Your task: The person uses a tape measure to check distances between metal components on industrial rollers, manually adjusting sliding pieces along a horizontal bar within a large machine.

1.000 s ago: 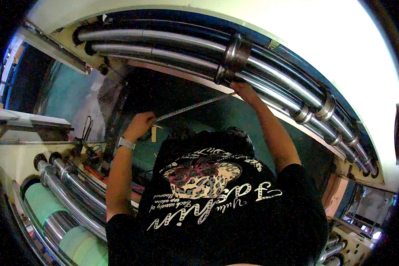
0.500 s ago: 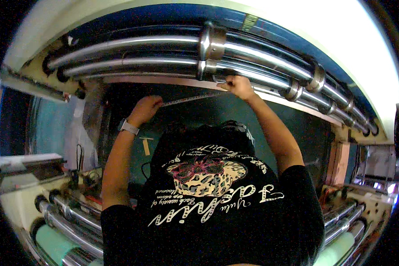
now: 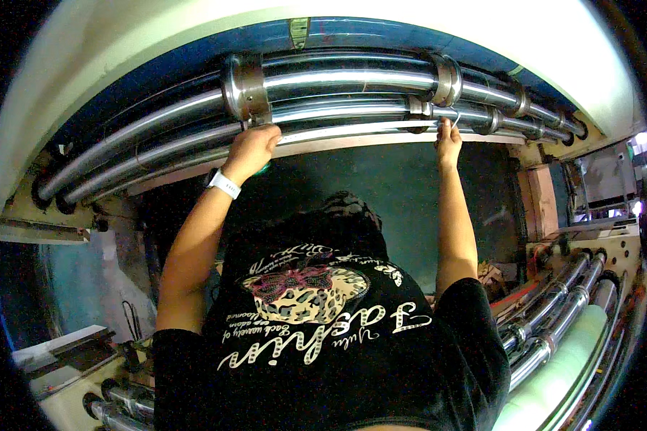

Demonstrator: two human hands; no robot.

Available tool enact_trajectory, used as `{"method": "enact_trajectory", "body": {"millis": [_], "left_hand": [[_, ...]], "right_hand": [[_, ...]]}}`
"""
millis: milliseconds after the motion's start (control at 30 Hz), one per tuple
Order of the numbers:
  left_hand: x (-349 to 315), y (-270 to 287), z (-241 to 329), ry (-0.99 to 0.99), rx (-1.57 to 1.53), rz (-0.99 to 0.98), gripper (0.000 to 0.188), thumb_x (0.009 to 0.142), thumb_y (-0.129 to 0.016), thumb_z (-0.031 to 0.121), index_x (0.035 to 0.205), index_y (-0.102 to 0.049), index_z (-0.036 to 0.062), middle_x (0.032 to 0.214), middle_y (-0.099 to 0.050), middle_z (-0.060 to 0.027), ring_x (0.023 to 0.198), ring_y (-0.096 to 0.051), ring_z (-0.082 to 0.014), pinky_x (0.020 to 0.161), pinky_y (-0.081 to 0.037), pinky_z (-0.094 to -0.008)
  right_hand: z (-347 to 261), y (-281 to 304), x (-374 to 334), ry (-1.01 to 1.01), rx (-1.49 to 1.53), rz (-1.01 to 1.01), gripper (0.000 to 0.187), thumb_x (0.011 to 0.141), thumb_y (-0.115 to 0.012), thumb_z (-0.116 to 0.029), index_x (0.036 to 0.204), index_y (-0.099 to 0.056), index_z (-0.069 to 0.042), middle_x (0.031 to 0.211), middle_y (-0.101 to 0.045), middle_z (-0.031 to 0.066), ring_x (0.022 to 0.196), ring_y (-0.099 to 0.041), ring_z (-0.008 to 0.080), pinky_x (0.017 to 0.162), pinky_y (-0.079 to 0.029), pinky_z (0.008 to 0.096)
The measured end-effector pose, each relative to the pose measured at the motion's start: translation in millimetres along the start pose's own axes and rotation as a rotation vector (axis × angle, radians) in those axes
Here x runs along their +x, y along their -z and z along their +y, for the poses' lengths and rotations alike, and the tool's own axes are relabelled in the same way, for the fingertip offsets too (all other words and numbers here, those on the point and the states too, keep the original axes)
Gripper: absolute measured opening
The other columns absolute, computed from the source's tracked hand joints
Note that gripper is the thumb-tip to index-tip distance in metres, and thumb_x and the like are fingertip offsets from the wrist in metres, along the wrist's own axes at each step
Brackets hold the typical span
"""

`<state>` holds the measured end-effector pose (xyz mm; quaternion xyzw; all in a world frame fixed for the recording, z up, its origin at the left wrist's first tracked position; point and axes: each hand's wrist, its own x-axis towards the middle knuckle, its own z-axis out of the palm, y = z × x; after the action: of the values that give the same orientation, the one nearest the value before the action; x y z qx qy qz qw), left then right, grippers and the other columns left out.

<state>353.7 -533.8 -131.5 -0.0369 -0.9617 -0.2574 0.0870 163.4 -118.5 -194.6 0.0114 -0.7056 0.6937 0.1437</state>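
Note:
A pale measuring tape [image 3: 352, 130] is stretched almost level between my two hands, along the lower polished steel roller [image 3: 323, 113]. My left hand [image 3: 254, 152], with a white watch on its wrist, is closed around the tape's left end, just below a brown collar [image 3: 249, 90]. A bit of green shows beneath that fist; its shape is mostly hidden. Thumb and fingers of my right hand [image 3: 449, 145] pinch the tape's other end, close to a smaller collar [image 3: 419, 109] on the roller.
More steel rollers with collars [image 3: 447, 79] curve across the machine ahead, under a blue panel [image 3: 194, 54] and a cream housing [image 3: 158, 25]. A dark surface [image 3: 410, 194] lies below my hands. Behind me at right are more rollers and a pale green roll [image 3: 561, 373].
The view has shifted to the right along the rollers. My left hand has risen up to the rollers, and the tape, slanted before, now runs nearly level along them.

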Motion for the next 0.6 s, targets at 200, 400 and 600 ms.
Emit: {"method": "enact_trajectory", "body": {"millis": [200,400,600], "left_hand": [[18,-6,-4,0.015,-0.01,-0.053,0.015,0.082,-0.05,0.021,0.083,-0.057,0.0081,0.08,-0.059,-0.0149,0.076,-0.056,-0.0344,0.064,-0.043,-0.0429],[16,-12,-16,0.023,-0.059,-0.036,0.016,0.083,-0.05,0.022,0.084,-0.057,0.008,0.078,-0.059,-0.0152,0.073,-0.056,-0.0342,0.063,-0.043,-0.0423],[-4,-1,-48,-0.118,-0.225,-0.142,0.015,0.083,-0.051,0.016,0.087,-0.055,0.0014,0.074,-0.058,-0.0105,0.07,-0.055,-0.0184,0.065,-0.044,-0.031]], "right_hand": [[16,-10,14,-0.042,0.105,0.018,0.014,0.083,-0.059,-0.02,0.077,-0.053,-0.009,0.052,-0.039,-0.0052,0.041,-0.031,0.0034,0.037,-0.024,0.0196],[24,-28,17,0.056,0.115,0.059,0.016,0.082,-0.06,-0.021,0.075,-0.049,-0.011,0.057,-0.041,-0.0062,0.045,-0.034,0.0036,0.04,-0.027,0.0189],[27,-28,16,0.005,0.138,0.016,0.015,0.081,-0.061,-0.024,0.076,-0.051,-0.014,0.06,-0.046,-0.0048,0.049,-0.037,0.0051,0.042,-0.027,0.0202]]}}
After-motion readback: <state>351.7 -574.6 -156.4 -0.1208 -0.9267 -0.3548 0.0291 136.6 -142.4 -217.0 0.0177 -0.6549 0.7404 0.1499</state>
